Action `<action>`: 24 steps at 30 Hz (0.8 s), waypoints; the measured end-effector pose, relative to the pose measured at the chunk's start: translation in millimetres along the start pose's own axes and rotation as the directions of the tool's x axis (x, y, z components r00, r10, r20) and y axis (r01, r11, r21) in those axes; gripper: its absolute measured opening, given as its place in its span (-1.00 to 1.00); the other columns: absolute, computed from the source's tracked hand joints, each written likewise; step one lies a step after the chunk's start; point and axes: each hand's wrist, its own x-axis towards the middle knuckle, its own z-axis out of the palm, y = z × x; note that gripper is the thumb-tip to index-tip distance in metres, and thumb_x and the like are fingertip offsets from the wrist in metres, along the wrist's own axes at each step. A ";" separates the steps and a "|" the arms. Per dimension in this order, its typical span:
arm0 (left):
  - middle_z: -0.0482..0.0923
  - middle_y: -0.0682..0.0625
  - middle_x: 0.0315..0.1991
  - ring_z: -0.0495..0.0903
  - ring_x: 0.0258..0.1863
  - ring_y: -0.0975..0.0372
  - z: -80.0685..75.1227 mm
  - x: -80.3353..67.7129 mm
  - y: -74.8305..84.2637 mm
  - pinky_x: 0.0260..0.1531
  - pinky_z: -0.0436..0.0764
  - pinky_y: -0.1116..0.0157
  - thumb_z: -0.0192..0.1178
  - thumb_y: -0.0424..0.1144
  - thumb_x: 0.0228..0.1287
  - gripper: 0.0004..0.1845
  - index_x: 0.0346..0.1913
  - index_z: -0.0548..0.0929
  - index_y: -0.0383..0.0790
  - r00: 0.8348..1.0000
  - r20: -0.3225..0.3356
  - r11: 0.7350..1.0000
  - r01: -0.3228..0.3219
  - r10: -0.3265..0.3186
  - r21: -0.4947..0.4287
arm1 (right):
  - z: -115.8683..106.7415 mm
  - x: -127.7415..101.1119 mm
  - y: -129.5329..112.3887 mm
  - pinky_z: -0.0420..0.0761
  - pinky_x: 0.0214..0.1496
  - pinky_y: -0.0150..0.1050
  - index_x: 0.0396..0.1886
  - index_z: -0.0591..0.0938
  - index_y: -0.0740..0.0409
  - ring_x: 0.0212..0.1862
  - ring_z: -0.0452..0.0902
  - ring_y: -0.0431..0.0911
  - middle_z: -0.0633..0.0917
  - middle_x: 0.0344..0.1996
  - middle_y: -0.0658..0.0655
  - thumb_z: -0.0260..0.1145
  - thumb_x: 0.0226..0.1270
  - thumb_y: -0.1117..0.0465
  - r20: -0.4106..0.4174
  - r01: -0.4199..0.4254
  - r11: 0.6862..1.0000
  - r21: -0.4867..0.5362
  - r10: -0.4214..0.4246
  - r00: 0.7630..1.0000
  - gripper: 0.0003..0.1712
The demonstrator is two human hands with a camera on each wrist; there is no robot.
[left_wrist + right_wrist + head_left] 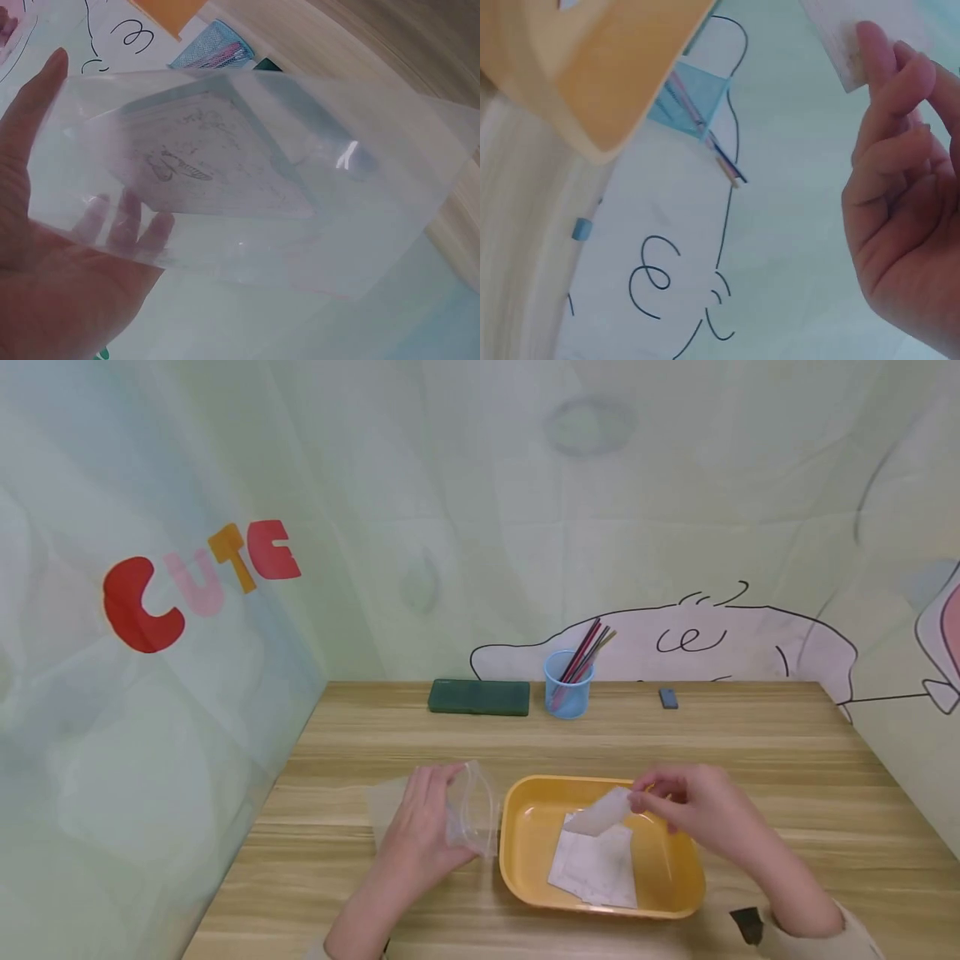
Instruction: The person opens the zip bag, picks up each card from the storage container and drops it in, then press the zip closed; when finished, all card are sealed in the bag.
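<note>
Left hand (pixel 427 827) is gripping a clear zip bag (pixel 468 814) by its mouth, held open just off the left rim of the yellow tray (pixel 525 860) near the desk's (pixel 750 743) front edge. Right hand (pixel 693 810) pinches one white packet (pixel 603 814) at its corner, lifted over the tray (more packets (pixel 596 868) lie flat inside). Along the back edge: green case (pixel 478 697), blue cup of sticks (pixel 568 685).

Bright, soft shadows, wrist views perhaps blurred
</note>
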 end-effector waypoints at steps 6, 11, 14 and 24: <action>0.36 -0.10 0.01 0.34 0.01 0.11 -1.6 0.4 2.0 0.11 0.49 0.16 0.65 -0.04 -0.49 0.11 0.26 0.31 -0.31 1.000 0.006 1.000 0.008 -0.008 0.008 | -1.2 -6.0 -12.9 0.58 -0.60 -0.33 -0.29 0.70 -0.07 -0.57 0.54 -0.16 0.72 -0.37 -0.15 0.44 0.18 0.13 -0.065 0.082 0.996 0.046 -0.079 0.995 -0.89; 0.35 -0.16 0.08 0.34 0.11 0.04 -2.8 0.4 4.4 0.23 0.40 0.13 0.65 -0.06 -0.49 0.12 0.26 0.30 -0.35 1.000 -0.005 1.000 -0.015 0.015 0.023 | 1.7 -9.2 -20.3 0.53 -0.65 -0.33 -0.23 0.69 -0.11 -0.57 0.55 -0.18 0.70 -0.44 -0.15 0.37 0.26 0.21 -0.153 0.146 0.986 0.078 -0.133 0.979 -0.87; 0.34 -0.16 0.09 0.33 0.12 0.05 -3.3 1.0 5.8 0.23 0.39 0.14 0.65 -0.08 -0.50 0.13 0.27 0.29 -0.34 1.000 -0.012 0.999 -0.022 0.022 0.032 | 6.1 -9.6 -24.2 0.51 -0.66 -0.32 -0.22 0.70 -0.11 -0.56 0.57 -0.16 0.69 -0.46 -0.13 0.35 0.28 0.18 -0.205 0.154 0.982 0.110 -0.129 0.970 -0.89; 0.30 -0.21 0.21 0.28 0.23 -0.03 -1.4 4.2 13.7 0.28 0.31 0.05 0.66 -0.12 -0.52 0.16 0.31 0.27 -0.27 1.000 0.006 0.999 0.024 -0.024 0.023 | 29.2 -9.3 -32.9 0.53 -0.71 -0.29 -0.23 0.70 -0.07 -0.67 0.48 -0.09 0.73 -0.37 -0.13 0.47 0.13 0.20 -0.303 0.101 0.970 0.219 -0.030 0.953 -0.81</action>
